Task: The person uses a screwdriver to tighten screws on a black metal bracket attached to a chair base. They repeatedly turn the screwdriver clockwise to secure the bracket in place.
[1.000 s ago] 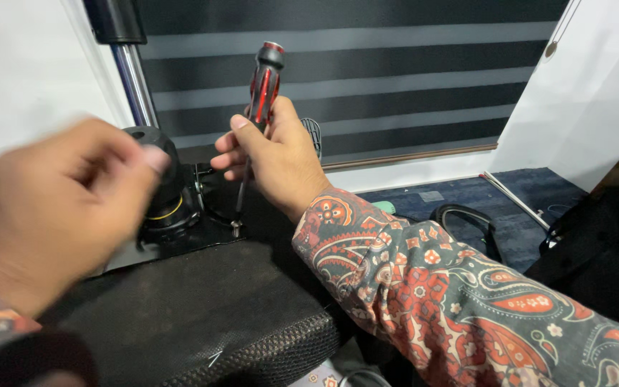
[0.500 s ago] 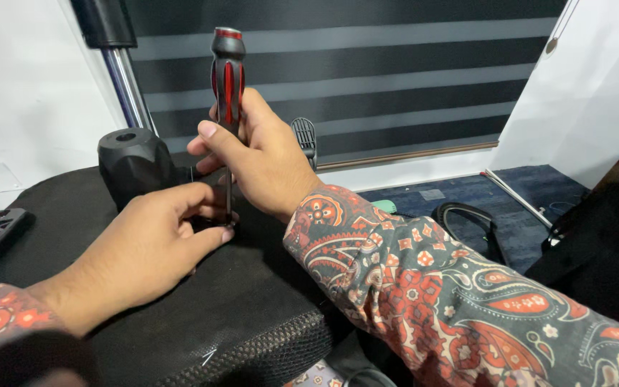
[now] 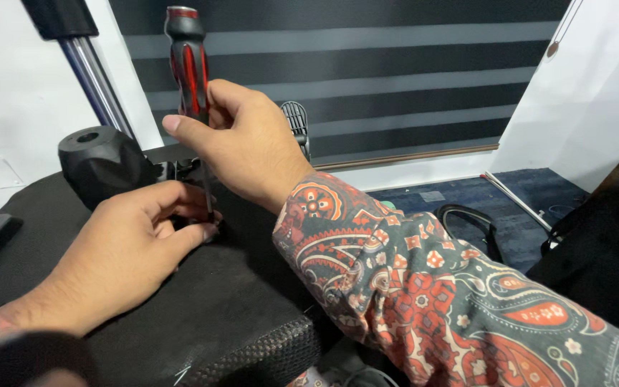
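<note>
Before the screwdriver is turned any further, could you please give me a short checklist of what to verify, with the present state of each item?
1. Right hand grips the red-and-black screwdriver by its handle: ok.
2. Screwdriver stands roughly upright: ok.
3. Left hand fingers steady the thin metal shaft near its tip: ok.
4. Tip seated in a screw: cannot tell, fingers hide it.
5. Black rounded plastic knob stands apart from both hands: ok.
6. Black textured pad beneath lies flat: ok.

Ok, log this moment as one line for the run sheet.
right hand: grips upright red-black screwdriver | left hand: fingertips pinch its shaft low | base: black textured pad
</note>
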